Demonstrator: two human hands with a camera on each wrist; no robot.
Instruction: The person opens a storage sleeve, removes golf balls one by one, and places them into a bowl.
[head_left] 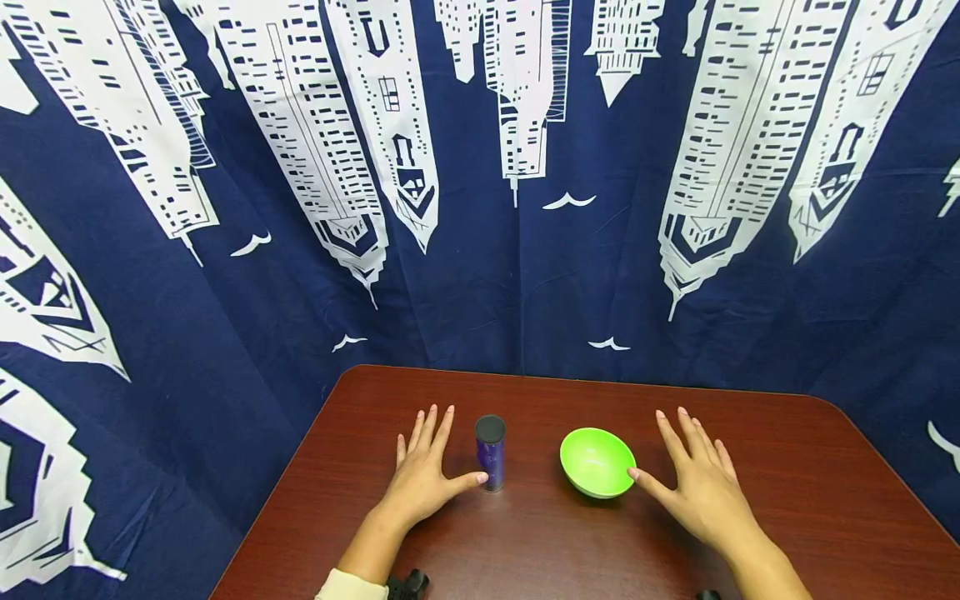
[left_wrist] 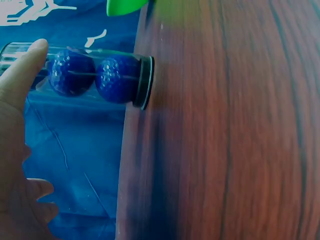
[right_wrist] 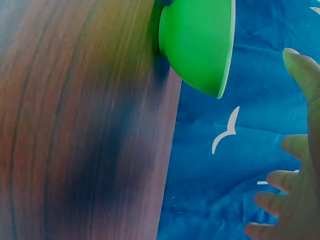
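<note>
A clear tube (head_left: 491, 457) with a dark lid stands upright on the table; the left wrist view shows dark blue balls (left_wrist: 72, 72) inside it. My left hand (head_left: 423, 483) is spread at the tube's left, its thumb overlapping the tube's lower part in the head view. To the right of the tube sits a bright green bowl (head_left: 597, 463), upright, with nothing in it. My right hand (head_left: 705, 492) is spread on the bowl's right side, thumb tip right at the rim in the head view. Neither hand grips anything.
The brown wooden table (head_left: 525, 550) has rounded far corners. Behind it and to the sides hangs a dark blue cloth (head_left: 480, 308) printed with white buildings and birds. A black wrist device (head_left: 408, 585) shows by the left sleeve.
</note>
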